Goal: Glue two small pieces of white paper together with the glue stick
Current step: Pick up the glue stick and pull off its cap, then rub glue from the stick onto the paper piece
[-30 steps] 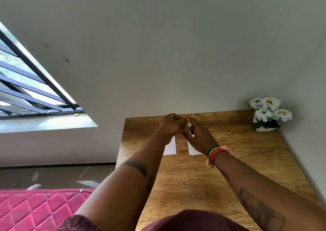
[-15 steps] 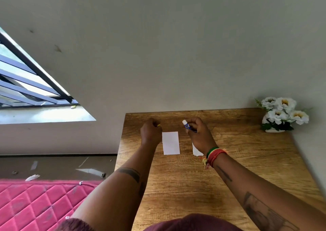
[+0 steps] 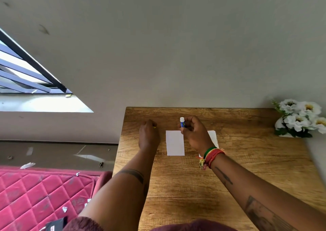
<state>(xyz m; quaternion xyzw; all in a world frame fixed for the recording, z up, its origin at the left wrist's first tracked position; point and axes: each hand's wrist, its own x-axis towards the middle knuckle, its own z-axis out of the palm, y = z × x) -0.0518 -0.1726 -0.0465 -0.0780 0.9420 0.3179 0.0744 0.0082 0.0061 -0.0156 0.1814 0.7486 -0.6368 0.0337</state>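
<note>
Two small white paper pieces lie side by side on the wooden table (image 3: 247, 160). The left piece (image 3: 175, 143) is fully visible. The right piece (image 3: 213, 137) is partly hidden under my right wrist. My right hand (image 3: 194, 133) grips the uncapped blue glue stick (image 3: 182, 122), its white tip pointing away from me, just above the left piece's far right corner. My left hand (image 3: 149, 133) rests closed on the table left of the papers, with a small yellow thing, apparently the glue stick cap (image 3: 154, 127), showing at its fingertips.
White artificial flowers (image 3: 299, 118) in a pot stand at the table's far right corner against the wall. A pink quilted mattress (image 3: 35, 195) lies on the floor to the left, with paper scraps around it. A barred window (image 3: 26, 72) is at far left.
My hands, joined at the glue stick a second ago, have parted. The left hand went left with the yellow cap; the right kept the uncapped stick over the papers.
</note>
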